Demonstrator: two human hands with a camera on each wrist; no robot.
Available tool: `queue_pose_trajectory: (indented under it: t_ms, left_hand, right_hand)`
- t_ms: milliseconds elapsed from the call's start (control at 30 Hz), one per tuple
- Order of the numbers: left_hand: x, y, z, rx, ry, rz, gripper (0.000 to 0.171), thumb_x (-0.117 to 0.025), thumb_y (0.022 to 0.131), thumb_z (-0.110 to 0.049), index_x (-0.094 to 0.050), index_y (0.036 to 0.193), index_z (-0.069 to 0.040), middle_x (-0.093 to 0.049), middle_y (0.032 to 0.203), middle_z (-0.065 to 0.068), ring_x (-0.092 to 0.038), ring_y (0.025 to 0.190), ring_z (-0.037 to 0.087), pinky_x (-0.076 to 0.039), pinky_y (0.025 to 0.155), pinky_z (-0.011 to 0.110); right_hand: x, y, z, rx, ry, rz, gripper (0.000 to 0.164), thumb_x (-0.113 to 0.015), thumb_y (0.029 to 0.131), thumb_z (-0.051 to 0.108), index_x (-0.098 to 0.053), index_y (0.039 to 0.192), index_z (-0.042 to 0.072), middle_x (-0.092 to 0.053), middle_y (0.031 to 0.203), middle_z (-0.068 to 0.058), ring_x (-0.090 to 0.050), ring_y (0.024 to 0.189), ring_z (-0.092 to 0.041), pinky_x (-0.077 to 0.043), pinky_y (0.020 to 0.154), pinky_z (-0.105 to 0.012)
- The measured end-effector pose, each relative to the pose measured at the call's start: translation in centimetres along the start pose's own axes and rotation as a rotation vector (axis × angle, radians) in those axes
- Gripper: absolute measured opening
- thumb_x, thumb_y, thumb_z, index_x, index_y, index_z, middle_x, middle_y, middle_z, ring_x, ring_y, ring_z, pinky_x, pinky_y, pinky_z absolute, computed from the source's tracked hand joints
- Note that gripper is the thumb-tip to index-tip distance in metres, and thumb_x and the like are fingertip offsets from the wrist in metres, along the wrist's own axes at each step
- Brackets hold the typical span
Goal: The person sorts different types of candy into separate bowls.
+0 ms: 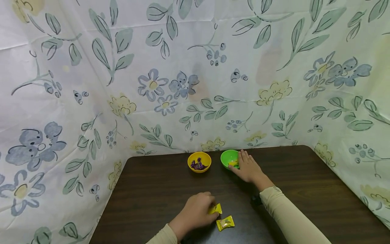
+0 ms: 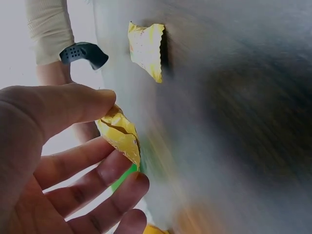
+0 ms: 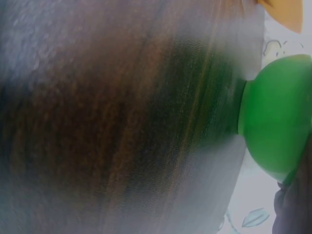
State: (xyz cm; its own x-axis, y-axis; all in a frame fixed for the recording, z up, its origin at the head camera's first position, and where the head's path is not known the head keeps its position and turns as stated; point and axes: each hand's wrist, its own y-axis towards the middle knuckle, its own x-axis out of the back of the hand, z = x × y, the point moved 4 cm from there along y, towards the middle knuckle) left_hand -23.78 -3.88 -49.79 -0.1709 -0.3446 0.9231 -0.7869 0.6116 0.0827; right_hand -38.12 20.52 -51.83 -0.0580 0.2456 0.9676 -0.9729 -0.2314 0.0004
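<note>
My left hand (image 1: 196,211) pinches a yellow-wrapped candy (image 2: 119,134) between thumb and fingertips, close over the table. Beside it on the tabletop lies a second yellow candy (image 1: 225,223), also in the left wrist view (image 2: 147,48). At the back, my right hand (image 1: 250,168) rests against the right side of a green bowl (image 1: 224,159), fingers straight and thumb spread along the bowl's near side. Yellow candy (image 1: 233,163) shows inside this bowl, partly hidden by the hand. In the right wrist view the green bowl (image 3: 278,117) stands upright, with only a sliver of hand at the edge.
Left of the green bowl stands a yellow bowl (image 1: 199,171) holding several purple-wrapped candies (image 1: 198,165). Both bowls are near the back edge of the dark wooden table (image 1: 146,189). A floral cloth (image 1: 182,67) hangs behind and along the sides.
</note>
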Motion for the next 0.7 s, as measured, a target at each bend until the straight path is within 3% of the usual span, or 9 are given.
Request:
queue_pose_trajectory:
  t_ms: [367,700]
  left_hand:
    - [-0.2,1.3,-0.1,0.026,-0.006,0.001,0.022,-0.083,0.090,-0.036,-0.080,0.102,-0.018,-0.062,0.084,-0.012,-0.047,0.064,-0.001,-0.041,0.053,0.019]
    - [-0.1,3.2,0.5,0.056,0.026,-0.087,0.022,-0.085,0.087,-0.034,-0.079,0.098,-0.016,-0.062,0.082,-0.009,-0.047,0.063,0.000,-0.040,0.052,0.021]
  right_hand:
    - [-0.1,0.1,-0.1,0.002,-0.008,0.001,0.102,-0.040,0.106,0.068,-0.015,0.164,-0.012,-0.012,0.174,-0.032,-0.012,0.163,-0.049,-0.012,0.133,-0.061]
    - [-0.1,0.2,-0.1,-0.002,-0.004,0.005,0.102,-0.040,0.107,0.067,-0.015,0.164,-0.013,-0.011,0.174,-0.033,-0.011,0.163,-0.049,-0.012,0.133,-0.061]
